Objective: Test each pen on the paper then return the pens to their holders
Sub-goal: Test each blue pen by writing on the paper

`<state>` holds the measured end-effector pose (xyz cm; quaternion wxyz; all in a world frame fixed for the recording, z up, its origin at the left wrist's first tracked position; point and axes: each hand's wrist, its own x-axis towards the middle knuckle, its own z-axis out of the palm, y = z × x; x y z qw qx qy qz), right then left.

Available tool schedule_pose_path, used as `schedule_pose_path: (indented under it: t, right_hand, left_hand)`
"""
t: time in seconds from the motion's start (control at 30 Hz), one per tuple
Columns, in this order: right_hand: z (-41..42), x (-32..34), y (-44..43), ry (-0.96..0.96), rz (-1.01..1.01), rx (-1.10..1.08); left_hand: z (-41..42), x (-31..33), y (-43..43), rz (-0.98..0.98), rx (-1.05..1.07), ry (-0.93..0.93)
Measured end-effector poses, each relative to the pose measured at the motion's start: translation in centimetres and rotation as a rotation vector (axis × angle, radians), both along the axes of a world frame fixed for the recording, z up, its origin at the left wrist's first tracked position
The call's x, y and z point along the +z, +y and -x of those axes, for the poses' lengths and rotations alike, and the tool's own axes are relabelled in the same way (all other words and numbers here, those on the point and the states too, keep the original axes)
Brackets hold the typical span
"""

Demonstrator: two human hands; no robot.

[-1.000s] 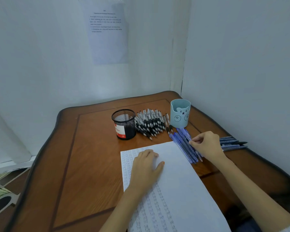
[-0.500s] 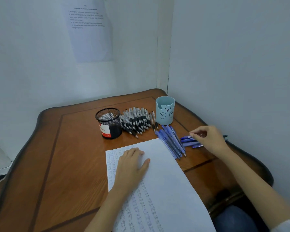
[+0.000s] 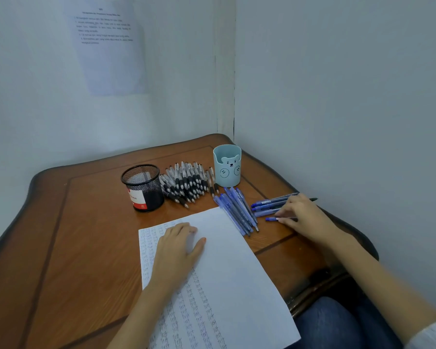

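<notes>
On the wooden counter (image 3: pixel 86 235), a paper (image 3: pixel 237 260) is held down by the left hand (image 3: pixel 176 250), which is laid flat on its upper left part with relaxed fingers and the thumb spread to the side. Rows of small handwritten words are seen down the left and lower parts of the paper, while its upper right part is blank. Beyond the paper, a mesh holder (image 3: pixel 142 187) is set upright at the left and a bear cup (image 3: pixel 227 166) upright near the corner of the walls, with a heap of black pens (image 3: pixel 186 182) laid between them. A row of blue pens (image 3: pixel 237 210) is laid just beside the top right edge of the paper, in front of the cup. Further right, a second group of pens (image 3: pixel 267 204) is spread near the counter's edge, and the right hand (image 3: pixel 302 215) is placed over it, fingers bent downward. One pen (image 3: pixel 271 219), nearest the person, is touched by the thumb, but whether it is pinched cannot be told. A printed sheet (image 3: pixel 108 46) is fixed to the wall above.
</notes>
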<state>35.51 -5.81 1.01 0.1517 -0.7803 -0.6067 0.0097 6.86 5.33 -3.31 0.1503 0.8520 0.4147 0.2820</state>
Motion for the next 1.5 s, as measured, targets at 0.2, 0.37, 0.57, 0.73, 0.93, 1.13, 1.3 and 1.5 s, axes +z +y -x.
schedule_pose_path:
  t: [0.2,0.37,0.57,0.73,0.93,1.13,1.3,1.5]
  right_hand:
    - [1.9,0.0,-0.5,0.218,-0.124,0.135]
    - [4.3,0.9,0.5,0.437,-0.256,0.168]
    - [6.3,0.9,2.2,0.621,-0.275,0.146]
    - [8.1,0.2,3.2,0.745,-0.344,0.122]
    - [10.3,1.2,4.8,1.624,-0.371,-0.053]
    - [11.7,1.2,7.3,1.844,-0.135,-0.108]
    - [13.7,0.5,9.5,1.787,-0.212,-0.107]
    - [14.8,-0.3,11.5,1.358,-0.225,0.020]
  left_hand:
    - [0.3,0.2,0.1,0.090,0.017,-0.170]
    - [0.5,0.6,0.1,0.190,0.048,-0.312]
    - [1.6,2.1,1.2,0.174,0.056,-0.304]
    - [3.9,2.0,2.6,0.166,0.019,-0.146]
    - [5.9,1.4,4.0,0.144,-0.118,0.002]
    - [6.0,1.0,4.5,0.003,-0.192,0.080]
    - [5.8,1.1,4.5,-0.036,-0.187,0.123]
    - [5.9,0.9,4.6,-0.014,-0.199,0.159]
